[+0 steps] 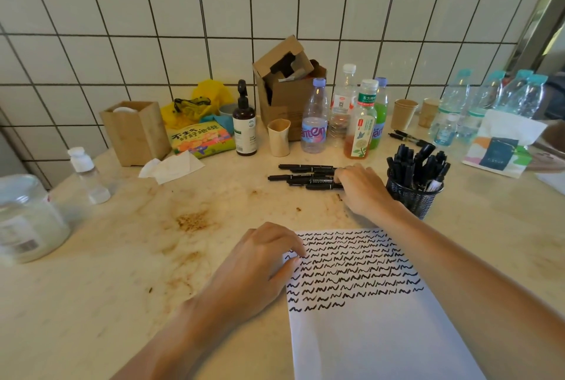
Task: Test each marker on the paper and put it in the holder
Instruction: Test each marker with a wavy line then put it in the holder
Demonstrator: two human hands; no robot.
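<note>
From the head view, the right hand (362, 188) reaches onto a small heap of black markers (307, 177) lying on the bench (122, 257), its fingers curled over their near ends; whether it already pinches one I cannot tell. The left hand (263, 260) rests with fingertips pressing the corner of the paper (376, 333), which is covered in rows of black squiggles. Just right of the heap stands the mesh holder (412, 196), crowded with markers. These look light, rigid and smooth, so they probably roll; mid-barrel seems the best place to grip.
</note>
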